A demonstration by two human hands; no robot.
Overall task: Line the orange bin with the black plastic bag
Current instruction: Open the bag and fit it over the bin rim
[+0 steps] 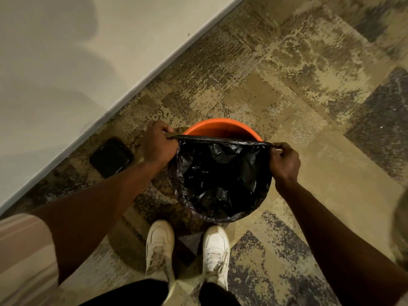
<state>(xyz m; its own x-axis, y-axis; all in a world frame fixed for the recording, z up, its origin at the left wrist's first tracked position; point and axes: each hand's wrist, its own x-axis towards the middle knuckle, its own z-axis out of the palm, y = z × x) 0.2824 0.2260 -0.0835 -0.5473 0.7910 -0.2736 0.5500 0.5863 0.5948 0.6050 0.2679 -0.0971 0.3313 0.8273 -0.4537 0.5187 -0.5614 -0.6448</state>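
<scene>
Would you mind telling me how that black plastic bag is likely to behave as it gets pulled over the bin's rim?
The black plastic bag looks thin and crinkled, so probably floppy and light. Its edge, stretched between left hand and right hand, may slip or tear.

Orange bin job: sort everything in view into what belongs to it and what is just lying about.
Belongs to the job:
orange bin
black bag, its edge stretched between the two hands
left hand
right hand

Just lying about:
flat black thing on the carpet by the wall

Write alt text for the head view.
Both hands, left hand and right hand, stretch a black plastic bag over the near rim of an orange bin on patterned carpet, white sneakers below.
</scene>
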